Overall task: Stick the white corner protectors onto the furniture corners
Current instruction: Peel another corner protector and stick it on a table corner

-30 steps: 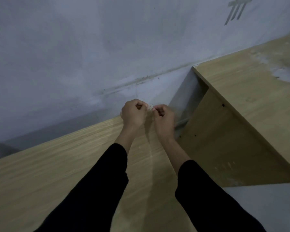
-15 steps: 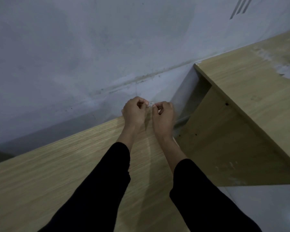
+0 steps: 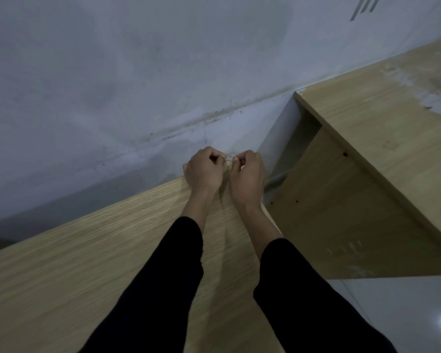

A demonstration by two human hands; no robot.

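Observation:
A small pale corner protector (image 3: 229, 158) shows between my two hands, over the far right corner of a light wooden tabletop (image 3: 87, 263). My left hand (image 3: 204, 170) pinches it from the left with curled fingers. My right hand (image 3: 247, 174) pinches it from the right, fingers curled too. Most of the protector is hidden by my fingertips, and the corner itself lies under my hands.
A grey wall (image 3: 138, 85) runs right behind the tabletop. To the right stands a second wooden piece (image 3: 379, 138) with a higher top and a side panel, leaving a gap with a cable (image 3: 278, 178) in it. Grey tiled floor (image 3: 405, 314) shows at lower right.
Both hands stay together at the corner, pinching the protector. The view has shifted slightly; the hands have barely moved.

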